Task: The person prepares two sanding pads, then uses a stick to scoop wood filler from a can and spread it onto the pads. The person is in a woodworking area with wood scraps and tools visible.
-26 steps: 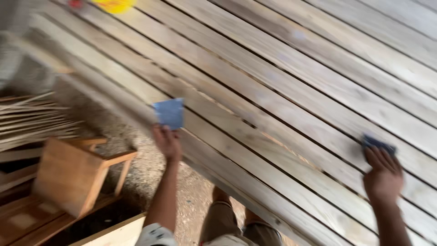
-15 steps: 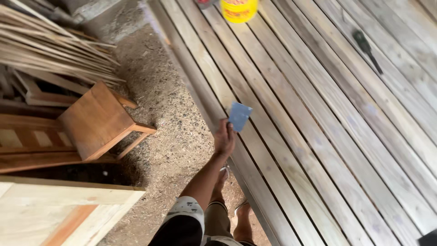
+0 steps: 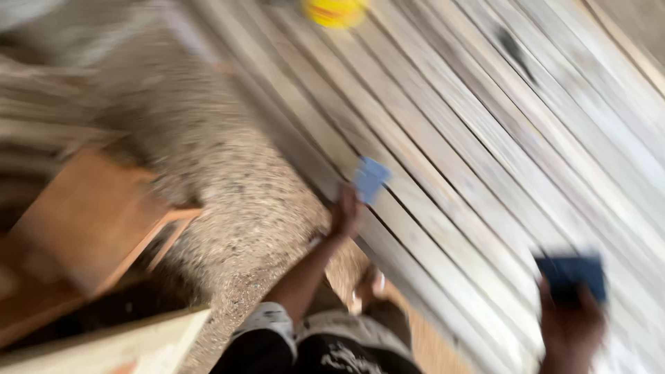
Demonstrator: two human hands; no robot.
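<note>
The big rack of wooden slats [image 3: 485, 173] looks pale and bare, so I think the rubbing is only partly done. The left hand [image 3: 345, 216] pinches a light blue sheet [image 3: 370, 179] at the rack's left edge. The right hand [image 3: 571, 325] is closed on a dark blue pad [image 3: 571, 275] near the bottom right corner. Everything is blurry. A yellow tub [image 3: 334, 12] is cut off at the top.

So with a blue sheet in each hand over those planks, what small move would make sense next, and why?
Probably lowering the right hand so its dark blue sheet lies flat on the wooden planks. That hand is already over the boards, while the left hand holds its lighter blue sheet up near the planks' edge. The picture is blurred, so contact cannot be told.
</note>
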